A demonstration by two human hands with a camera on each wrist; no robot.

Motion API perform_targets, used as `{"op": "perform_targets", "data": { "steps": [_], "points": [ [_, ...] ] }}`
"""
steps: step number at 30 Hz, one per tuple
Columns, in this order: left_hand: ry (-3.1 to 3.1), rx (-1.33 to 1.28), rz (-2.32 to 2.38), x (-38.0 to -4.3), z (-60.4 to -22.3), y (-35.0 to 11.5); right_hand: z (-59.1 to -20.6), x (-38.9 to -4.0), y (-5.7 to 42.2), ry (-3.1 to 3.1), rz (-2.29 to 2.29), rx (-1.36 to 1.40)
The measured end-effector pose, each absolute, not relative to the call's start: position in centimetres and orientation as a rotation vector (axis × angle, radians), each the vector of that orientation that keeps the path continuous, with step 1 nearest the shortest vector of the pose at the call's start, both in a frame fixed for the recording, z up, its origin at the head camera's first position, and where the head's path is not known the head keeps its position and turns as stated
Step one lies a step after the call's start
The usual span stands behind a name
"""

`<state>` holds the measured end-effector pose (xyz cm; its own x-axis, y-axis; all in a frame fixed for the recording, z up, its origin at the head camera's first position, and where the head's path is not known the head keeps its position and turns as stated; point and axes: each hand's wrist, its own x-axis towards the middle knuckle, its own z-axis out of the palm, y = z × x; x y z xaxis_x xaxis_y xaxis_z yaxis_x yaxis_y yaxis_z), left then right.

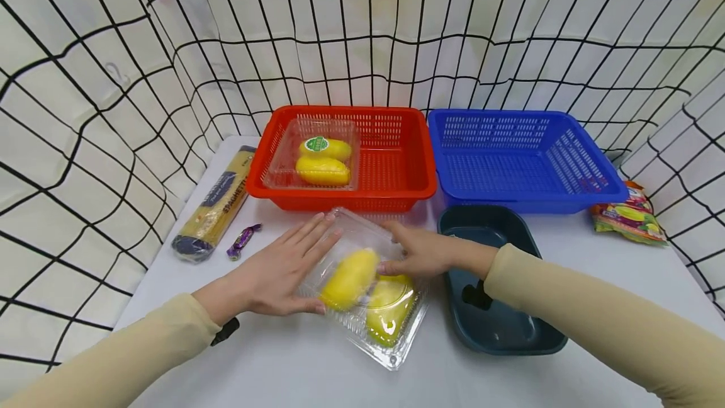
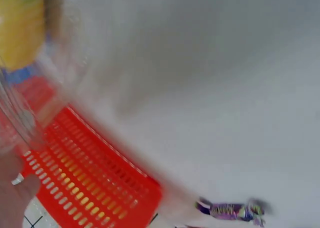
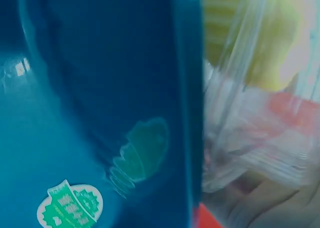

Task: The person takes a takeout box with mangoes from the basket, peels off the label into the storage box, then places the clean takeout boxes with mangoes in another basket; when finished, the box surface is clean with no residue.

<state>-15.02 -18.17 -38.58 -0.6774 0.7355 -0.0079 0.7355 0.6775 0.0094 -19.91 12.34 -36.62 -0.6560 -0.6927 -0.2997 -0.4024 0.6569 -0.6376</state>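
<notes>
A clear plastic clamshell box [image 1: 391,354] with two yellow mangoes [image 1: 387,313] lies slantwise between both hands, in front of the red basket. The left hand [image 1: 283,269] has its fingers straight along the box's left side, touching it. On the opposite side the right hand [image 1: 421,250] grips the box's upper right edge, its thumb over the lid. The right wrist view shows blurred fingers [image 3: 270,203] at the box's underside. In the left wrist view the box [image 2: 20,108] is blurred at the left edge, and the left hand barely shows.
A red basket [image 1: 396,191] holds another clear box of mangoes [image 1: 323,169]. Right of it stand a blue basket [image 1: 527,197] and a dark teal tub [image 1: 498,326] with a green sticker [image 3: 70,208]. Spaghetti [image 1: 218,200], a purple wrapped candy [image 1: 243,241] and a snack packet [image 1: 631,216] lie around; black netting [image 1: 368,36] encloses the table.
</notes>
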Motion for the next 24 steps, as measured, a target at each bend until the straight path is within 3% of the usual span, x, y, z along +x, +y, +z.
{"op": "perform_targets", "data": {
  "steps": [4, 8, 17, 24],
  "points": [
    [2.848, 1.340, -0.057, -16.0, -38.7, -18.4, -37.3, -20.3, 12.0, 2.286, -0.824, -0.811],
    [2.885, 1.247, 0.007, -15.4, -38.3, -18.5, -37.6, -20.1, 11.9, 2.292, -0.887, -0.799],
    [3.057, 0.524, 0.566, -8.9, -38.2, -14.6, -37.4, -17.4, 11.6, 2.380, -0.942, -0.458],
    [3.037, 0.359, 0.710, -9.1, -39.2, -13.4, -37.3, -14.6, 10.8, 2.288, -1.114, -0.167]
  ]
}}
